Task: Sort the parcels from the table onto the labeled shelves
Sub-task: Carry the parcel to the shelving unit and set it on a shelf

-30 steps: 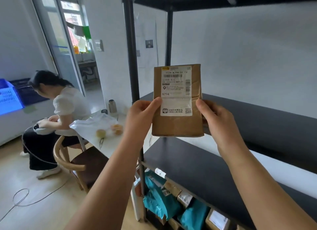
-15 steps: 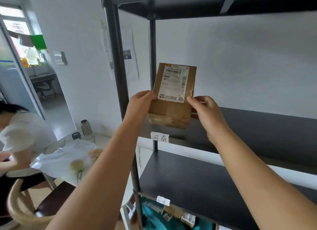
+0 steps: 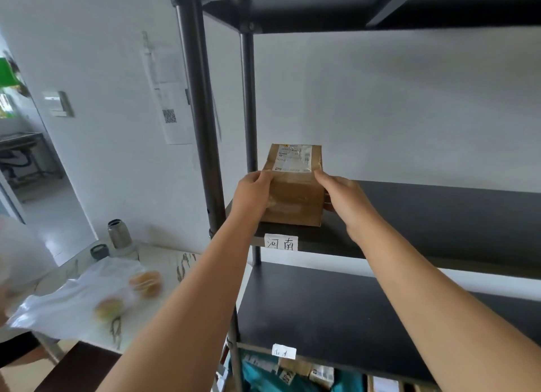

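Two bare hands, left (image 3: pixel 254 191) and right (image 3: pixel 345 198), grip a brown cardboard parcel (image 3: pixel 293 190) resting on the black metal shelf (image 3: pixel 424 216), above a handwritten white label (image 3: pixel 281 242), beside the dark upright post (image 3: pixel 202 122).

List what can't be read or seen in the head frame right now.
- Shipping label on the brown parcel: print too small and foreshortened.
- Lower shelf tag: writing too faint.
- Parcels on the bottom shelf: cut off by the frame edge.
- Right hand fingertips: hidden behind the parcel.
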